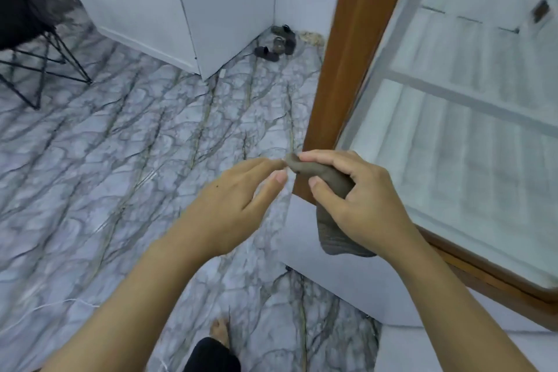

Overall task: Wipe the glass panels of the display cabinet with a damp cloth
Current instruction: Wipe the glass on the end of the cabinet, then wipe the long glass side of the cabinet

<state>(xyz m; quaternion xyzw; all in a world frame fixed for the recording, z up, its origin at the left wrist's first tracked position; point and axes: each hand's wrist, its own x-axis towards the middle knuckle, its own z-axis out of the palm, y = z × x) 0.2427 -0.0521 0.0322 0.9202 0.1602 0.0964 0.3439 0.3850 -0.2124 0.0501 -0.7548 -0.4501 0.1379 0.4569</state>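
Right hand point(363, 205) gripping cloth point(327, 176), left hand point(232, 196) touching its tip — glass panel point(453, 148) beside

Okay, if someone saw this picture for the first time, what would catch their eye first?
The two hands at centre: the right hand grips a grey cloth, with the left hand open beside its tip. Right of them, a brown wooden frame holds the glass panel; veined marble floor fills the left.

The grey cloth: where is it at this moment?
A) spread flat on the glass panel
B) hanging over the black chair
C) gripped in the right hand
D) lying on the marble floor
C: the right hand has its fingers curled round the grey cloth, and the loose lower end of the cloth hangs below that hand.
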